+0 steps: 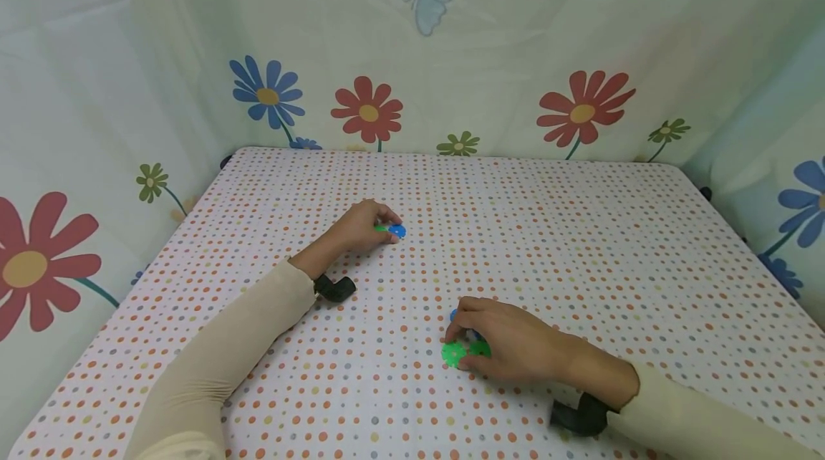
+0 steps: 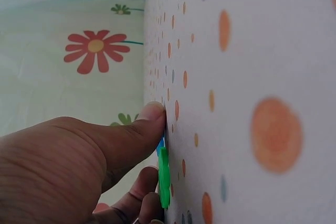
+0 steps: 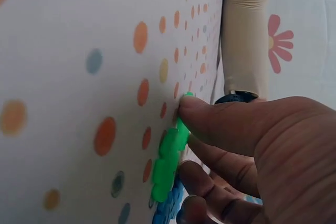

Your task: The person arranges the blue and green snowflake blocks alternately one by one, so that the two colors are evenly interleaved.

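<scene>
Toward the back left of the table, my left hand [image 1: 362,226] pinches a small blue notched plastic disc [image 1: 397,231] between thumb and fingers. A green notched disc [image 2: 164,179] lies right against it, partly hidden by the hand. Nearer the front, right of the middle, my right hand [image 1: 512,342] has thumb and fingers on a bright green notched disc [image 1: 454,355]. A second green disc [image 1: 480,350] sits beside it, half under the hand. Blue discs [image 3: 170,203] show beneath the fingers in the right wrist view, mostly covered.
A white cloth with coloured dots covers the table [image 1: 412,403]. Behind and at both sides hangs a pale curtain [image 1: 496,30] with printed flowers and a butterfly. Black straps [image 1: 335,289] sit at both wrists, below light sleeves [image 1: 225,360].
</scene>
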Demonstrator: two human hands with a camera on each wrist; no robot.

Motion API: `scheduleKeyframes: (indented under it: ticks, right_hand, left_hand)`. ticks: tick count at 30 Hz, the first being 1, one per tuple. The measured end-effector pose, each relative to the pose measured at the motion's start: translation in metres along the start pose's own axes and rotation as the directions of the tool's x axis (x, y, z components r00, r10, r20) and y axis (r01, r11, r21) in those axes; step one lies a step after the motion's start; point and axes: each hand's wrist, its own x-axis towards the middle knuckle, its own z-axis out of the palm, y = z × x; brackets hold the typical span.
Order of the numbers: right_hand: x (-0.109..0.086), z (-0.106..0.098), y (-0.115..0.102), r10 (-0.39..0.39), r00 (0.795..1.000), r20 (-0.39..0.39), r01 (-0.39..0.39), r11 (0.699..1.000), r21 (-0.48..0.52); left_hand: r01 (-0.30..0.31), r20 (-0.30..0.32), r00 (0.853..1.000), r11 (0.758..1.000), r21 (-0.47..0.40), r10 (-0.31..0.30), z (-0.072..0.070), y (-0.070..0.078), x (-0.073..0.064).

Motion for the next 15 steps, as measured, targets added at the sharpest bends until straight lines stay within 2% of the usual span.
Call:
scheduleKeyframes:
  ticks: [5,15]
  right_hand:
    - [0.005,-0.004,0.000,0.028,0.998,0.061,-0.029,0.999,0.020]
    - [0.014,-0.009,0.005,-0.030,0.992,0.123,0.023,0.998,0.058]
  left_hand:
    - [-0.005,0.001,1.000,1.000,-0.006,0.005,0.000,0.000,0.000]
    - [-0.014,-0.001,1.000,1.000,-0.019,0.014,-0.001,0.000,-0.001]
